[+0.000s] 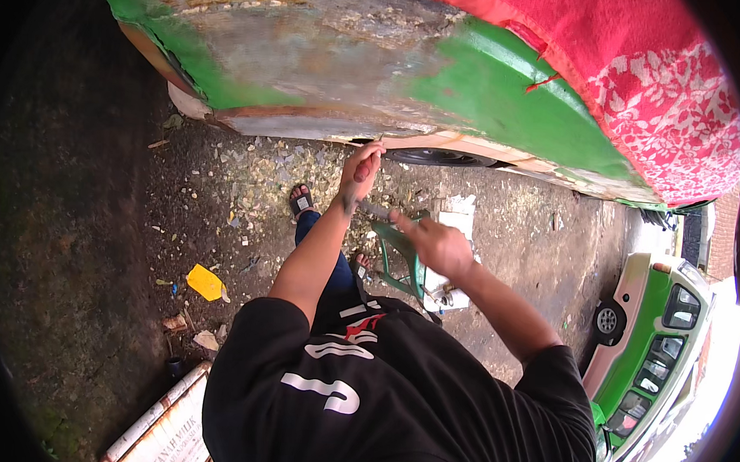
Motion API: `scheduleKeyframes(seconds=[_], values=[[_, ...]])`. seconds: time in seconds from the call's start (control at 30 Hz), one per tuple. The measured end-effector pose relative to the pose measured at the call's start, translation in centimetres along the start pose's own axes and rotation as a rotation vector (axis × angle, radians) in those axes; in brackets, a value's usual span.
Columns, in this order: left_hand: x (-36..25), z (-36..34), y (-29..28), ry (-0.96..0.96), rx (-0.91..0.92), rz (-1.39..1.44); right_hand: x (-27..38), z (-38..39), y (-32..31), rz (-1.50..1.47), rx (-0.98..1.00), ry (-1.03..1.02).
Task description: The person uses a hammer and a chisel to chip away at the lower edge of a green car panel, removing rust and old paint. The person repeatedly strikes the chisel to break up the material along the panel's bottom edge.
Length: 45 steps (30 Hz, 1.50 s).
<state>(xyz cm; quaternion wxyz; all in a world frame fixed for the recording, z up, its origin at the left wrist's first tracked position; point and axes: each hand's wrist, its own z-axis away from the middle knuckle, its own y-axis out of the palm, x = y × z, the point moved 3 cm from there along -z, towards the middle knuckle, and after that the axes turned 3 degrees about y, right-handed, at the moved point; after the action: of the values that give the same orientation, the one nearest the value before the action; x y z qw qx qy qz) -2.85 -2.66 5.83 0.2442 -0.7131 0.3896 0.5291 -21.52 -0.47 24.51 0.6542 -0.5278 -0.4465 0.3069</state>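
My left hand [366,161] is closed at the lower edge of a worn vehicle body panel [311,63], which is partly green and partly bare and rusty. A reddish-brown rounded end, like a tool handle, shows in that fist; the rest of it is hidden by the fingers. Lower and to the right, my right hand [442,246] grips a hammer [375,209], slightly blurred. Its dark head appears in front of my left wrist, and I cannot tell whether they touch. A dark wheel [439,157] shows under the panel.
A green stool [418,270] stands below my right hand, beside white sheets. Flakes of debris [248,176] litter the ground near my sandalled feet. A yellow piece [205,282] lies left. Red patterned cloth [664,103] covers the vehicle's right; another van [654,334] is parked at right.
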Motion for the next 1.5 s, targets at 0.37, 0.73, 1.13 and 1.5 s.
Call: scheduleKeyframes(seconds=[0.37, 0.73, 1.13, 1.5], values=[[0.7, 0.7, 0.0, -0.049, -0.060, 0.043, 0.4, 2.1, -3.0, -0.280, -0.067, 0.215], [0.0, 0.6, -0.6, 0.012, 0.056, -0.006, -0.4, 4.4, -0.9, -0.500, -0.118, 0.379], [0.6, 2.0, -1.7, 0.030, 0.124, -0.133, 0.0, 5.0, -0.6, -0.543, -0.107, 0.437], [0.8, 2.1, -1.3, 0.029, 0.111, -0.149, -0.3, 6.2, -0.3, -0.545, -0.085, 0.512]])
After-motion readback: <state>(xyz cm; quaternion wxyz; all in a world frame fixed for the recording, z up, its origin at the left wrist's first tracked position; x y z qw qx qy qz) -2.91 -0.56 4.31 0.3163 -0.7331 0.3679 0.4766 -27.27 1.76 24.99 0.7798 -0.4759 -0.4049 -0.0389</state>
